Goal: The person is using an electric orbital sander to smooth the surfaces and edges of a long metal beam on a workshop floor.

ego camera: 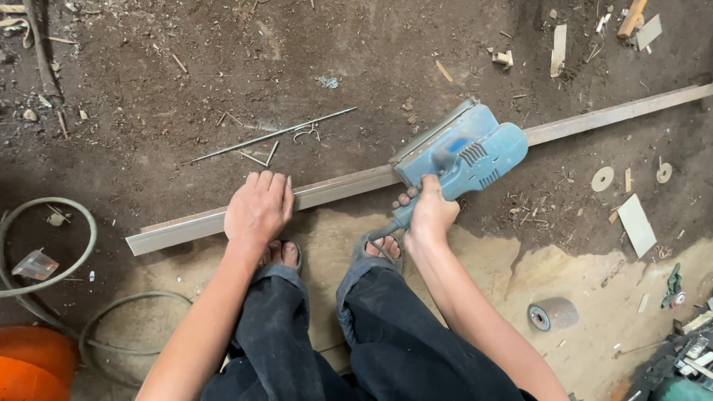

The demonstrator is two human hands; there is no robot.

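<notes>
metal bars — 1 | sanders — 1 | discs — 2 | rods — 1

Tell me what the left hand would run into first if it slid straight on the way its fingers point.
The left hand lies flat on the long metal bar, fingers pointing away from the person. Past the bar's far edge comes bare dirt floor, then probably the thin metal rod.

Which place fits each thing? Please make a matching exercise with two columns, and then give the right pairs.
Things:
1. left hand
2. right hand
3. blue power tool
4. grey hose

Places:
A. looped on the ground at the left
B. sits on the long metal bar
C. pressed flat on the bar
D. grips the tool's handle

Pairs: 1-C, 2-D, 3-B, 4-A
</notes>
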